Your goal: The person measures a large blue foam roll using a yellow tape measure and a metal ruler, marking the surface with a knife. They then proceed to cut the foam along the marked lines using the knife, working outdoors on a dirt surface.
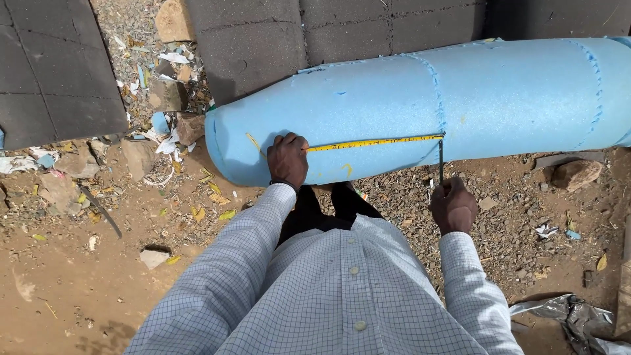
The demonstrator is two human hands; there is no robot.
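A blue foam roll (420, 108) is laid across stony ground (98, 289), in front of dark foam slabs (342, 29). A yellow tape measure (374, 142) is stretched along the roll's near side, from the left hand (288, 160) to a stitched seam (439, 98).

The left hand is pressed on the roll near its closed end, fingers curled down, and the tape's end is pinned under them. The right hand (452, 206) is held below the roll, just clear of it, closed in a fist around a thin dark rod (440, 158); the rod is stood upright, its upper tip set against the roll where the tape meets the seam. What the rod is cannot be told.

Both arms are clad in a checked shirt (342, 289). Stones and scraps (164, 85) are scattered left of the roll, and crumpled grey sheeting (578, 319) is seen at the lower right.
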